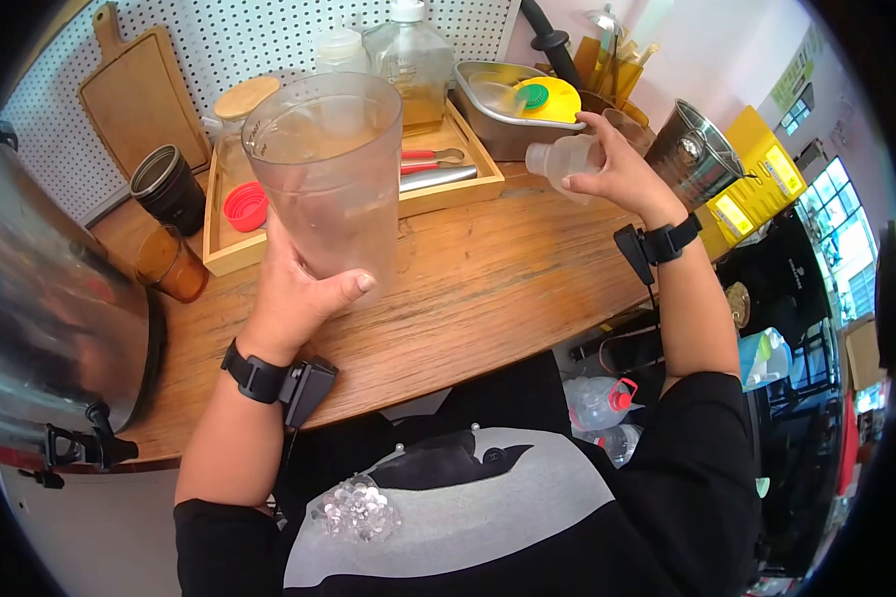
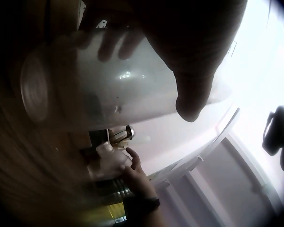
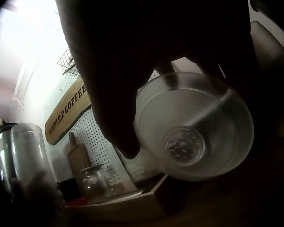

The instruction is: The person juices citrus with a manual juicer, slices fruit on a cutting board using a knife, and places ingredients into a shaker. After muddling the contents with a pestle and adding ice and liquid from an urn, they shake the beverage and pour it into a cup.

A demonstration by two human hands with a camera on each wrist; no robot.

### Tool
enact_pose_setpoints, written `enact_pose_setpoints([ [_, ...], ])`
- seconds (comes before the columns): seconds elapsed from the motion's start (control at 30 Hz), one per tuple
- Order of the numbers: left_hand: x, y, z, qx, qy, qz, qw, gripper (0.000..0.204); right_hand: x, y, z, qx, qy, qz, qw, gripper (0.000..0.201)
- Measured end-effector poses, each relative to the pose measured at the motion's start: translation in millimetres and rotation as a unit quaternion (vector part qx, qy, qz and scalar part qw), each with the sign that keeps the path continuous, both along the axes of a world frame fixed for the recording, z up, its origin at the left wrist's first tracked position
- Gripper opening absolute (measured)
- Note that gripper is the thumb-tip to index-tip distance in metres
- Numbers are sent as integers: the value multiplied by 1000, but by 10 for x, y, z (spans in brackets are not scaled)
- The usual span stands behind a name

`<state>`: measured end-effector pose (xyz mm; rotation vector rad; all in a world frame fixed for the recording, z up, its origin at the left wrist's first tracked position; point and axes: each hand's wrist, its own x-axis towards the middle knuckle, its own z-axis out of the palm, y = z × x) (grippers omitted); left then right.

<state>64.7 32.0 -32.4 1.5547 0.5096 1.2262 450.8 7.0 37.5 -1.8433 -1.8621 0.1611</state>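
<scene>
My left hand [image 1: 294, 298] grips a tall frosted plastic shaker cup [image 1: 343, 214] above the wooden counter, its wide mouth upward and the thumb across the near side. Farther right, my right hand [image 1: 632, 179] holds a translucent plastic shaker top [image 1: 564, 159] between thumb and fingers. That top lies tilted on its side, its narrow neck pointing left. In the right wrist view I look into its wide round opening, where a small perforated strainer [image 3: 184, 144] shows at the inner end. The palm and parts of the fingers hide some of each piece.
Behind the cup, a wooden tray [image 1: 473, 191] bears jars, a bottle [image 1: 408, 60] and a red ring-shaped lid [image 1: 246, 206]. To the left stand an amber glass [image 1: 172, 264] and a black cup [image 1: 172, 189]. A metal bin [image 1: 503, 129] and a steel bucket [image 1: 692, 149] flank my right hand.
</scene>
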Motion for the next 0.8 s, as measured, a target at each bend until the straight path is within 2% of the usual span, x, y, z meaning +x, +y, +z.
enact_pose_setpoints([
  [0.17, -10, 1, 15, -5, 7, -9, 1000, 116, -44, 94, 27, -15, -77, 2, 997, 88],
  [0.23, -10, 8, 12, -10, 5, -13, 1000, 117, -58, 153, 26, -54, -103, -23, 993, 85],
  [0.37, -16, -3, 44, -27, -1, -29, 999, 118, -143, 202, 4, -31, -148, -13, 988, 82],
  [0.57, -36, 60, -75, -15, -17, -37, 999, 121, -28, 244, -211, 110, -134, -13, 985, 72],
  [0.73, -39, 65, -36, -17, -19, -48, 999, 124, -360, 123, -233, 222, -177, -4, 959, 66],
  [0.8, -32, 55, -34, -19, -17, -51, 998, 124, -709, 19, -229, 236, -55, 71, 968, 70],
])
